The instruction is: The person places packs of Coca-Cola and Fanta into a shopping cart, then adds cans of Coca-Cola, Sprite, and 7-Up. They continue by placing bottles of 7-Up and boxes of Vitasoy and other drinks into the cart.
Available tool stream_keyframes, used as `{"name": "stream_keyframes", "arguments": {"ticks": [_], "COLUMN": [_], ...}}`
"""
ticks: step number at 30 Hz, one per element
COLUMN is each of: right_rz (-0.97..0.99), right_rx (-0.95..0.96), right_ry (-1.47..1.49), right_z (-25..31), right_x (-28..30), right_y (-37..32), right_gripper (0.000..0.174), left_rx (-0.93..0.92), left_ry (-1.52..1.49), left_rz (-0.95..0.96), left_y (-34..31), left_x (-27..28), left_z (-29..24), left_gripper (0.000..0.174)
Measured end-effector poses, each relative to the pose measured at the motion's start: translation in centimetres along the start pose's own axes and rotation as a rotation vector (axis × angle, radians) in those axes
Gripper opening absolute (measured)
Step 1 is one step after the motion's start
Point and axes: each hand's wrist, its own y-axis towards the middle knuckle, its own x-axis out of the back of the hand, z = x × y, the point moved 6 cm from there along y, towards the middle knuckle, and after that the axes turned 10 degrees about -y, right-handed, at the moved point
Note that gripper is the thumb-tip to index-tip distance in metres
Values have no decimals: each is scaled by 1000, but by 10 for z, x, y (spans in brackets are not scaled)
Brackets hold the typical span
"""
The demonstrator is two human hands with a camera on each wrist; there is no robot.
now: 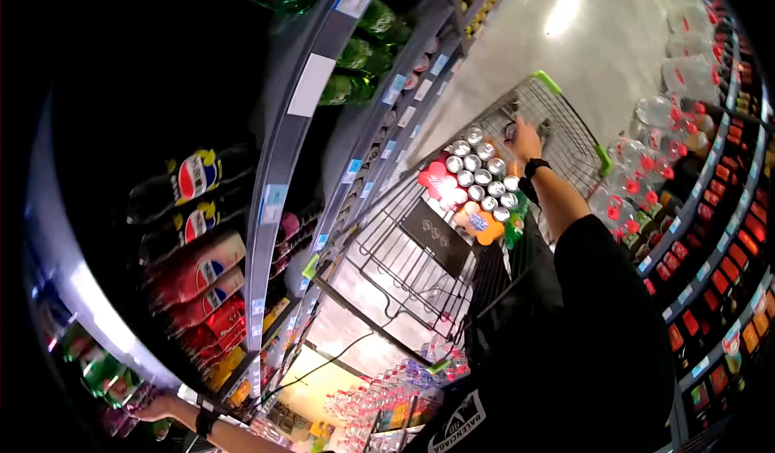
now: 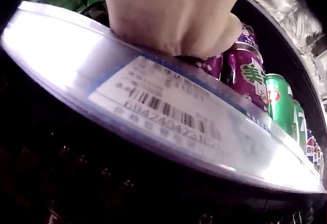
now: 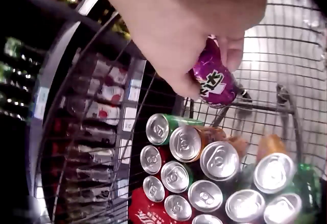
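Observation:
My right hand (image 1: 526, 142) is over the shopping cart (image 1: 577, 102) and grips a purple drink can (image 3: 214, 76), tilted, with fingers and thumb round it. Beneath it in the cart stand rows of drink cans (image 3: 219, 160), silver tops up. At the lower left in the head view, my left hand (image 1: 155, 408) reaches onto a shelf. In the left wrist view it bends down behind the clear price strip (image 2: 173, 106), over purple cans (image 2: 246, 73). Its fingertips are hidden there, so I cannot tell whether they hold a can.
Green cans (image 2: 280, 101) stand beside the purple ones. Shelves of large soda bottles (image 1: 198, 174) rise on the left. Across the aisle are packs of clear bottles (image 1: 646, 146) and shelves of red packages (image 1: 718, 251). A black folded panel (image 1: 436, 235) lies in the cart.

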Motion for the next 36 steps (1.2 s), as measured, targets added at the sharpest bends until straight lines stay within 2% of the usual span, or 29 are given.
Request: {"name": "stream_keyframes", "arguments": {"ticks": [2,3,4,5,8,9,10,12,13,14,17,18,20,22,23,24,25,26,27,28,29,30,31,32,33,34,35,36], "right_rz": [0,-33,15,-20,-92,-42,59,-117,-131,58,20,121,186,245,27,-35,-55,-47,-65,-178,-229,28,40,-46,-87,31,-15,-2], "right_rx": [19,80,51,47,21,17,30,57,-28,-105,-11,-41,-45,19,99,127,59,75,142,264,293,198,196,305,279,217,327,363], "right_ry": [48,68,66,102,154,164,328,312,190,352,267,308,261,219,115,85,80,126,134,69,59,349,294,269,250,286,309,202], "right_z": [22,22,16,11,13,11,9,6,4,-8,-31,-42,-59,-75,-110,-137,-133,-144,-134,-151,-159,-141,-130,-124,-117,-113,-115,-97], "right_x": [-20,-35,-60,-77,-87,-91,-93,-74,-68,-65,-39,-28,6,45,31,25,52,60,84,73,70,90,105,116,128,130,125,144], "right_y": [20,28,41,50,48,45,44,22,15,6,-34,-52,-65,-118,-131,-138,-156,-165,-179,-179,-181,-187,-194,-206,-217,-225,-226,-242], "right_gripper": [65,60,55,52,45,46,53,57,59,59,53,55,55,54,48,51,49,48,47,46,44,45,40,36,35,35,36,34], "left_rx": [-48,-62,-82,-91,-115,-119,-120,-121,-112,-110,-100,-94,-90,-74,-304,-122,-103,-92,52,187,35,-114,-169,-56,-81,-96,-110,-122], "left_ry": [38,55,65,74,82,84,85,87,80,71,7,-18,-65,-153,-307,-669,-735,-788,-817,-816,-776,-727,-482,-638,-527,-423,-461,-502], "left_rz": [-8,-5,0,8,24,25,19,7,-1,-17,-83,-112,-200,-330,-194,-300,-262,-217,-115,-146,-214,-284,-212,-199,-218,-226,-269,-304], "left_y": [-4,-7,-7,-8,-9,-9,-8,-8,-7,-5,-4,-5,-13,-30,8,-31,-22,-8,18,11,-13,-43,-51,-53,-62,-76,-85,-94], "left_x": [-1,-2,-5,-10,-20,-21,-21,-16,-13,-9,8,13,24,24,48,26,27,45,63,54,31,5,1,0,6,9,17,23], "left_z": [-13,-18,-22,-24,-27,-28,-28,-27,-25,-24,-22,-21,-19,-23,33,1,13,50,145,163,76,-23,-39,-10,-18,-35,-60,-88], "left_gripper": [41,41,41,42,43,43,44,44,45,45,47,47,48,49,56,61,55,50,44,42,39,37,35,44,51,57,51,46]}}
